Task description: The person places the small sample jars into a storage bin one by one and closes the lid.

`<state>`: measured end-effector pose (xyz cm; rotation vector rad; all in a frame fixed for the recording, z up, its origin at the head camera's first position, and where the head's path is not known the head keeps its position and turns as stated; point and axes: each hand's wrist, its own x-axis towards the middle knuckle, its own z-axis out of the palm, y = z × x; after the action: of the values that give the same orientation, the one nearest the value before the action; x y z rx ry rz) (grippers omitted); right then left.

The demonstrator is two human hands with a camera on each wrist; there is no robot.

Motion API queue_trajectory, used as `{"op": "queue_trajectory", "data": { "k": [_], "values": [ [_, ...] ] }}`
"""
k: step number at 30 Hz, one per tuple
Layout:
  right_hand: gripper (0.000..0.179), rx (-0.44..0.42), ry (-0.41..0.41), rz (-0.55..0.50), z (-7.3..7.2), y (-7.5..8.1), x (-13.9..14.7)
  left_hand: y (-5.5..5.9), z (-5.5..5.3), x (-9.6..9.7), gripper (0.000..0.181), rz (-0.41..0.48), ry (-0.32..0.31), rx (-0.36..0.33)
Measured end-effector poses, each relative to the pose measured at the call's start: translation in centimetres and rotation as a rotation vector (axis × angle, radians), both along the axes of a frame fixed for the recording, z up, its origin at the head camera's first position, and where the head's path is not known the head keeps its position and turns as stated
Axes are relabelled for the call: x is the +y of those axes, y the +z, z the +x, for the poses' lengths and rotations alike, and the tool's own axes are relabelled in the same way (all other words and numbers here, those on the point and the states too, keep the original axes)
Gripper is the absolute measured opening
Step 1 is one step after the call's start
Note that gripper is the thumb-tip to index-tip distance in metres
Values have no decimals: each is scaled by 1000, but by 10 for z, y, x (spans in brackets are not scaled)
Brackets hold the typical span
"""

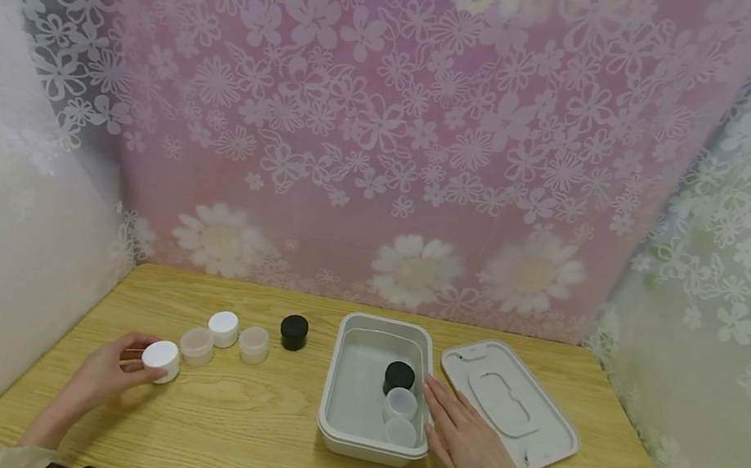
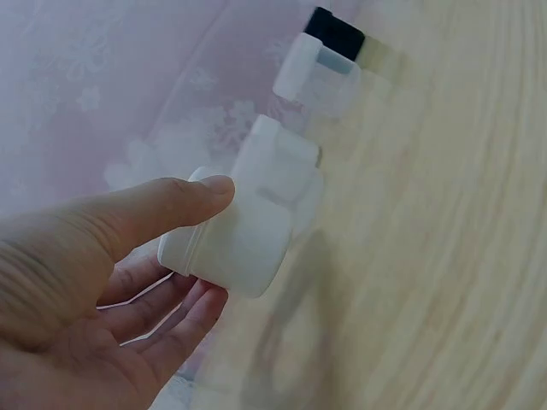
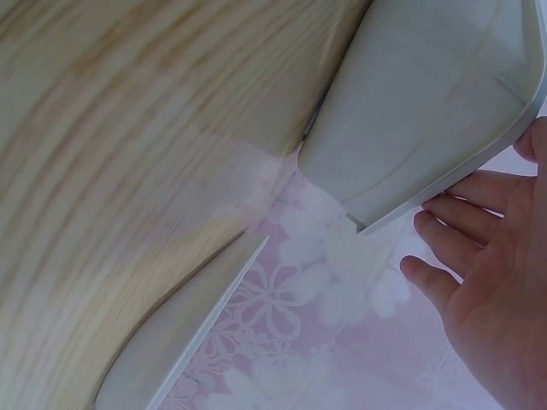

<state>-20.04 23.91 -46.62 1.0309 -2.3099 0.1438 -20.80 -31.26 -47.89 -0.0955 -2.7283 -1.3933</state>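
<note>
At the left of the table my left hand [image 1: 98, 376] pinches a white screw-top jar [image 1: 161, 360] between thumb and fingers. In the left wrist view that jar [image 2: 246, 243] looks slightly lifted, with a shadow below it. My right hand [image 1: 470, 448] lies with straight fingers against the right rim of a grey plastic box [image 1: 342, 434]. The right wrist view shows the fingertips [image 3: 444, 209] at the underside of the box's rim. Inside the box, along its right wall, stand a black-lidded jar [image 1: 399, 377] and two translucent jars [image 1: 401, 404].
A row of jars runs up the table from the left hand: a translucent one [image 1: 197, 347], a white one [image 1: 223, 329], another translucent one [image 1: 254, 345] and a black one [image 1: 294, 332]. The box's grey lid [image 1: 553, 442] lies right of the box. Floral curtains [image 1: 376, 143] enclose the table.
</note>
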Motion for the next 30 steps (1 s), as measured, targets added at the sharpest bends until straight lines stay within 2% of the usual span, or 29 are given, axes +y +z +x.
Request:
{"op": "queue_trajectory", "data": {
  "k": [6,15,25,30],
  "values": [
    [54,-21,-15,3,0,-2,2,18,4,8,59,37,-29,44],
    [53,-49,-13,-1,1,-3,3,39,-7,30,60,44,-91,54],
    [52,-13,-12,-2,1,-1,1,47,-24,68,60,58,-162,69],
    [52,-15,-13,5,1,0,0,52,-34,88,58,46,-206,111]
  ]
}}
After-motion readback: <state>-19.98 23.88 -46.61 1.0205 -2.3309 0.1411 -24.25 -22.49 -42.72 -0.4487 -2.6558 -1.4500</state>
